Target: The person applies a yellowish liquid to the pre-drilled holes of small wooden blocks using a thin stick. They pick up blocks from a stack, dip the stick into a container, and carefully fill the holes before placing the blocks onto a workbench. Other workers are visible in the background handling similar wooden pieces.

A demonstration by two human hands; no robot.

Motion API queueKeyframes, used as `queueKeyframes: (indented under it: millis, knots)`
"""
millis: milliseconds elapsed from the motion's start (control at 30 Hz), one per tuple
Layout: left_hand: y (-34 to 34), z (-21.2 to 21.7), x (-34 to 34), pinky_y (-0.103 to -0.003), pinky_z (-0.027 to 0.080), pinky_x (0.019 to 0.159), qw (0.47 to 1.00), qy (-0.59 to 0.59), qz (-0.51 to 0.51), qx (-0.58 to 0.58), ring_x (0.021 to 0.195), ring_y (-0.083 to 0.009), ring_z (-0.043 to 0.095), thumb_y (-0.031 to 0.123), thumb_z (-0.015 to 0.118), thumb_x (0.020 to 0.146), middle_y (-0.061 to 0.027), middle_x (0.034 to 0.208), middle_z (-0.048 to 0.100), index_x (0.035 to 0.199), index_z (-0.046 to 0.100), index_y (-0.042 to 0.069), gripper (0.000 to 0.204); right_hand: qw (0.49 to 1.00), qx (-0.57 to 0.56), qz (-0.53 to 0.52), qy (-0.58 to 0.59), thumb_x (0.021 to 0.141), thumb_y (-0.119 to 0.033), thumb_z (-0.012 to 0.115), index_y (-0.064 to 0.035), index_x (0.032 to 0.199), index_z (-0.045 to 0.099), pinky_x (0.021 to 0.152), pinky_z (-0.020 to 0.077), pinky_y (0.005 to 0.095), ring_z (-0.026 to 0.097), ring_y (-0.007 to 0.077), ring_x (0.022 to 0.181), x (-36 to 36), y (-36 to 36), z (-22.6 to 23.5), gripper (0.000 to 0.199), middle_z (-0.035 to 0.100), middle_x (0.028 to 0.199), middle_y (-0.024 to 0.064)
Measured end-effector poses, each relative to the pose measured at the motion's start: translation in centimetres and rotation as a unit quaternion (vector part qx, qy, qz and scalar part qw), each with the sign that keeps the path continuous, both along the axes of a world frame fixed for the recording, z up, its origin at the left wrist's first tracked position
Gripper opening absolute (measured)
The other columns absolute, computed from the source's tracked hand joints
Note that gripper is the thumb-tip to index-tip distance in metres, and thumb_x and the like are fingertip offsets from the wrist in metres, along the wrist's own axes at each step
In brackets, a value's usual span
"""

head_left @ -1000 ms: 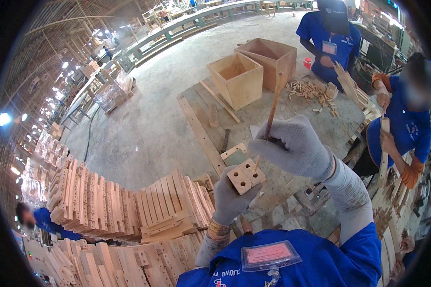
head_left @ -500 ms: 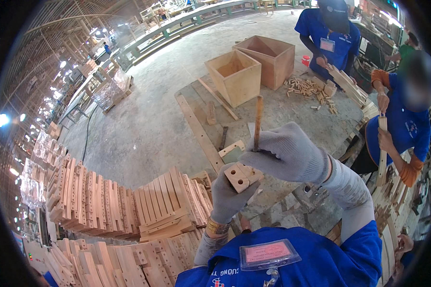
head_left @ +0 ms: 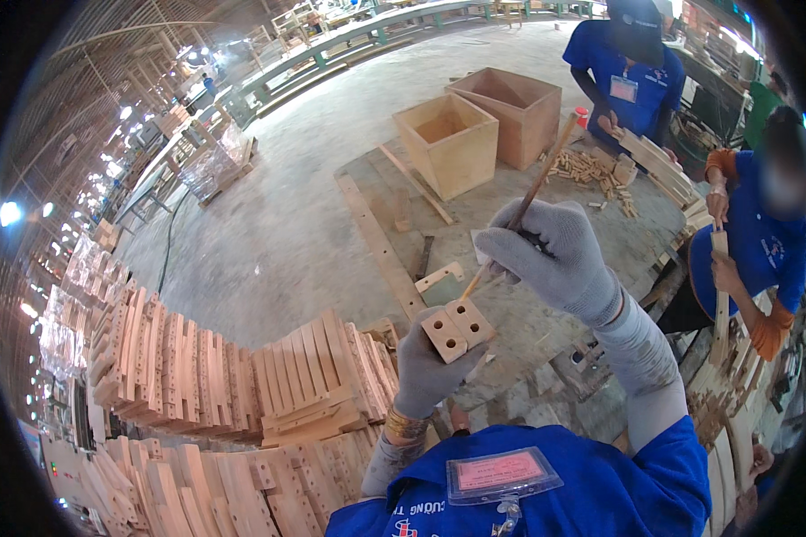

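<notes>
My left hand [head_left: 428, 374], in a grey knit glove, grips the end of drilled wooden pieces [head_left: 457, 331]. Two pale end faces lie side by side, with several round dark holes facing up. My right hand [head_left: 555, 255], gloved alike, is closed around a long thin wooden stick [head_left: 546, 170]. The stick slants from upper right to lower left. Its pale yellowish lower tip reaches down near the far edge of the pieces; whether it touches them I cannot tell. The rest of the held pieces is hidden behind my left glove.
Stacked drilled wooden slats [head_left: 170, 358] fill the lower left. Ahead on a worktop stand a light wooden box [head_left: 448, 152] and a reddish one [head_left: 519, 116], beside a heap of dowels [head_left: 591, 174]. A long board [head_left: 376, 237] lies left. Two co-workers in blue handle wooden parts at right.
My right hand has lifted away up and to the right. The stick has gone from nearly upright to slanted, baring its lower tip and more holes. My left hand keeps its grip.
</notes>
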State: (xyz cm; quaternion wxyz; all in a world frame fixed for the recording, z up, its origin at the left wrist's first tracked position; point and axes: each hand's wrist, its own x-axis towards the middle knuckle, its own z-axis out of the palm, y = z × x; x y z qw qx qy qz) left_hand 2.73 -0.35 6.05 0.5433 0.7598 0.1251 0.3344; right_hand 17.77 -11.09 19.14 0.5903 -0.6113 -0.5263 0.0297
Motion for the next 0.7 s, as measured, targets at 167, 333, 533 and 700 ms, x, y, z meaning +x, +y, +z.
queueKeyframes:
  millis: [167,333,533,700]
  knots:
    - [1.3,-0.5,-3.2,-0.028,0.054,0.072,0.982,-0.003,0.116,0.149,0.087,-0.0156,0.063,0.015,0.085,0.062,-0.0096,0.1,0.062,0.109,0.048,0.001,0.062,0.999,-0.002,-0.02,0.045,0.082,-0.018,0.065,-0.0002,0.077,0.064,0.048,0.0441,0.0276,0.06,0.019,0.051,0.6,2.4,-2.2,0.018,0.06,0.061,0.0116]
    - [4.1,0.0,-9.9,-0.032,0.056,0.074,0.968,-0.096,0.23,-0.012,0.089,-0.0199,0.062,0.009,0.087,0.056,-0.0114,0.102,0.059,0.117,0.042,-0.001,0.077,0.981,-0.163,-0.059,-0.09,0.085,-0.022,0.061,-0.0011,0.08,0.063,0.054,0.0461,0.0332,0.06,0.0245,0.057,3.6,5.9,-16.6,0.021,0.062,0.068,0.0149]
    - [2.7,1.9,-11.7,-0.03,0.055,0.072,0.95,-0.077,0.301,0.006,0.089,-0.0194,0.062,0.004,0.084,0.056,-0.0136,0.103,0.06,0.114,0.044,-0.003,0.071,0.938,-0.314,-0.076,-0.122,0.084,-0.034,0.054,-0.0073,0.083,0.061,0.057,0.0454,0.0437,0.061,0.0341,0.068,2.3,7.7,-27.1,0.028,0.062,0.071,0.0154]
    - [3.0,1.3,-11.7,-0.029,0.055,0.07,0.954,-0.025,0.294,-0.05,0.088,-0.0185,0.062,0.002,0.082,0.056,-0.014,0.1,0.061,0.107,0.049,-0.004,0.061,0.948,-0.284,-0.067,-0.129,0.086,-0.035,0.052,-0.0086,0.086,0.061,0.059,0.0462,0.044,0.062,0.033,0.069,2.0,8.2,-29.6,0.028,0.063,0.074,0.0146]
